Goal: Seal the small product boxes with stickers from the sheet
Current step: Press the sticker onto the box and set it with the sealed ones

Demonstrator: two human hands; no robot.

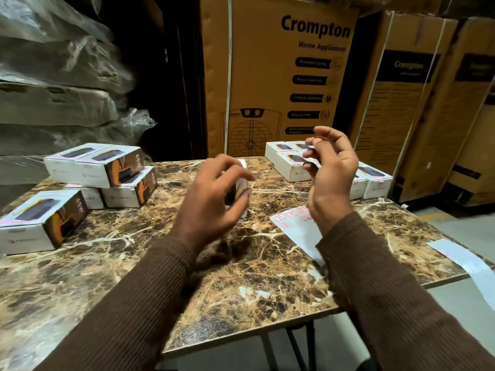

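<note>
Mid-desk, the left hand (211, 194) grips a small white upright product box (241, 183) while the right hand's (329, 170) fingers seem to pinch a sticker above the white sticker sheet (297, 231), next needing precise placement

Both forearms in brown ribbed sleeves, reaching forward and converging toward centre, both raised. Left hand (214, 191): back toward the camera, wrist slightly bent, fingers curled round a small box standing on end, thumb on the near side, fingertips wrapped over the top and far face. Right hand (330, 172): higher than the left, palm turned left, wrist roughly straight, fingers loosely curled inward, thumb near the index tip. Whether anything sits between those fingertips is too blurred to tell. Hands are near each other, not touching.
</note>
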